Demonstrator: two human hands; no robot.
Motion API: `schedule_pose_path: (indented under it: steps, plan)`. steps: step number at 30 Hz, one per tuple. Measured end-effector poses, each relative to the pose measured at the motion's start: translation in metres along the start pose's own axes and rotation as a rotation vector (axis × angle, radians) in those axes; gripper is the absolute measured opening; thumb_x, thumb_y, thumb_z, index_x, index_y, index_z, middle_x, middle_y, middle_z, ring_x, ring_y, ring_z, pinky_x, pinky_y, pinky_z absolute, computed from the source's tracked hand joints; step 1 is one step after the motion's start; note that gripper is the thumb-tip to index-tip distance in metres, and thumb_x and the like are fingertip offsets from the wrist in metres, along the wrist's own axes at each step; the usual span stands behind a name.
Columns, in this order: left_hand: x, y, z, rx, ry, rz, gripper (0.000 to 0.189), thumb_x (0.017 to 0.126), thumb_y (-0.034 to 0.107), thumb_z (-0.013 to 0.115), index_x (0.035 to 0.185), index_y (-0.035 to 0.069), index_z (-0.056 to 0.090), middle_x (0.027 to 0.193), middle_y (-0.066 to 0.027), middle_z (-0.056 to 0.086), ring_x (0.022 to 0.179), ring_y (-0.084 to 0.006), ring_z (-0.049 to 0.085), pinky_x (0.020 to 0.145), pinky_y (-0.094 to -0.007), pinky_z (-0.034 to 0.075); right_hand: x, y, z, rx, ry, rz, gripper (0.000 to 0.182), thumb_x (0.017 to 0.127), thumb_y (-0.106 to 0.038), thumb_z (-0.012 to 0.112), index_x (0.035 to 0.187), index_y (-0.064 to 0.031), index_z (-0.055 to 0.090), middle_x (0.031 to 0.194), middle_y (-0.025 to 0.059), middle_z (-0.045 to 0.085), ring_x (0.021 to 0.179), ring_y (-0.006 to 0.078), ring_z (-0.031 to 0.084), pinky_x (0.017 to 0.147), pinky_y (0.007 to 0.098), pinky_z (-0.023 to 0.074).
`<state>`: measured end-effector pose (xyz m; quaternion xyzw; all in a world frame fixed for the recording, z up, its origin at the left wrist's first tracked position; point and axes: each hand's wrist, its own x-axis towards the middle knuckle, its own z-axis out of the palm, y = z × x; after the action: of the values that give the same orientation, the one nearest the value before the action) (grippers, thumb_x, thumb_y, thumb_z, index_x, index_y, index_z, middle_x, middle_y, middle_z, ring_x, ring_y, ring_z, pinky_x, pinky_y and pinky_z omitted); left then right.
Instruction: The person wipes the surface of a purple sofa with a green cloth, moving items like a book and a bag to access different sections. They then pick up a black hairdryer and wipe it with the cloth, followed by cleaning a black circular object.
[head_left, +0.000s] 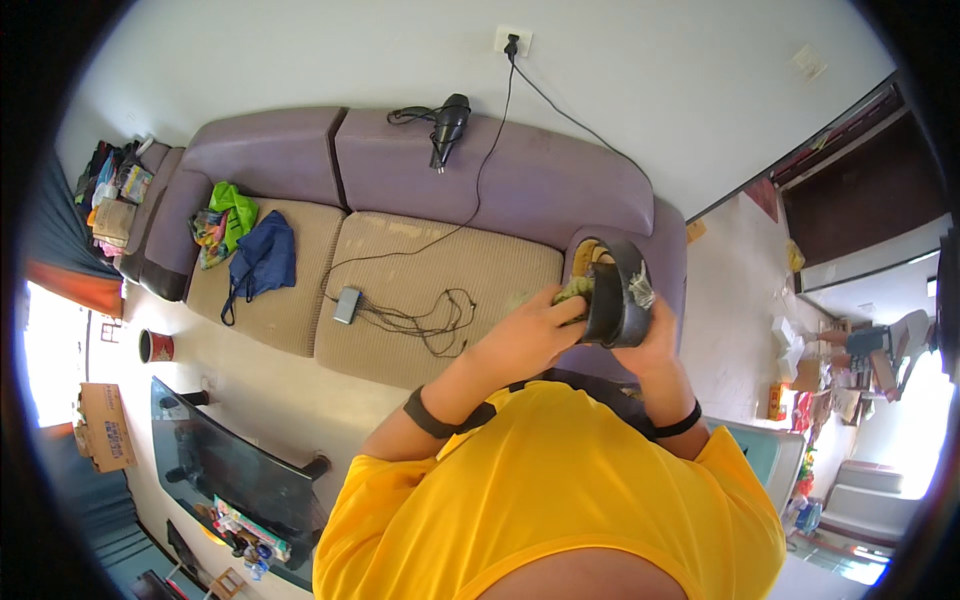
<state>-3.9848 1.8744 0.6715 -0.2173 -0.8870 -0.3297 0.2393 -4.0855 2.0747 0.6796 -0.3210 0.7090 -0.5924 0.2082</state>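
My left hand (559, 319) is at the near side of a round black container (622, 292), its fingers at a crumpled greenish piece (576, 291) by the rim. My right hand (656, 337) grips the container's right side. Something yellow shows inside, and a silvery crumpled bit clings to the outside; what exactly the container is cannot be told. Both hands are over the right end of a purple sofa (487, 172) with ribbed beige cushions. A black hair dryer (450, 127), wound in its cord, lies on the backrest.
A grey charging box (346, 305) with several black cables (420, 322) lies on the cushion; its cord runs to a wall socket (513, 42). Blue cloth (266, 251) and a green bag (234, 210) lie left. A glass table (232, 465) stands lower left. A person (870, 341) is far right.
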Motion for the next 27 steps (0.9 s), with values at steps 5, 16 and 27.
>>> schedule_pose_path:
  steps: [5,16,27]
  plan:
    - [-0.002,-0.011,-0.024,-0.043,-0.144,0.005,0.030,0.073,0.003,0.068,0.103,0.005,0.062,0.114,-0.0119,0.051,0.104,-0.0404,0.053,0.085,-0.0429,0.052,-0.001,-0.027,0.034,0.978,-0.110,0.282,0.091,0.090,-0.068,0.056,0.151,-0.0041,0.033,0.142,0.0131,0.053,0.125,0.0299,0.057,0.099,0.0497,0.0523]
    - [0.015,0.010,-0.041,-0.386,0.328,-0.208,0.038,0.079,0.005,0.080,0.113,0.005,0.061,0.123,-0.0126,0.055,0.113,-0.0246,0.058,0.090,-0.0333,0.050,-0.007,-0.015,0.049,1.236,0.041,0.159,0.065,0.090,-0.058,0.053,0.137,-0.0132,0.054,0.128,0.0111,0.062,0.103,0.0315,0.060,0.070,0.0445,0.0459]
    - [0.021,0.040,-0.014,-0.265,0.179,-0.514,0.037,0.078,-0.004,0.065,0.114,0.000,0.064,0.106,-0.0161,0.066,0.097,-0.0336,0.065,0.087,-0.0342,0.050,-0.007,0.022,0.004,1.036,-0.331,0.189,0.055,0.097,-0.040,0.057,0.135,-0.0014,0.051,0.119,0.0125,0.066,0.099,0.0249,0.066,0.075,0.0384,0.0572]
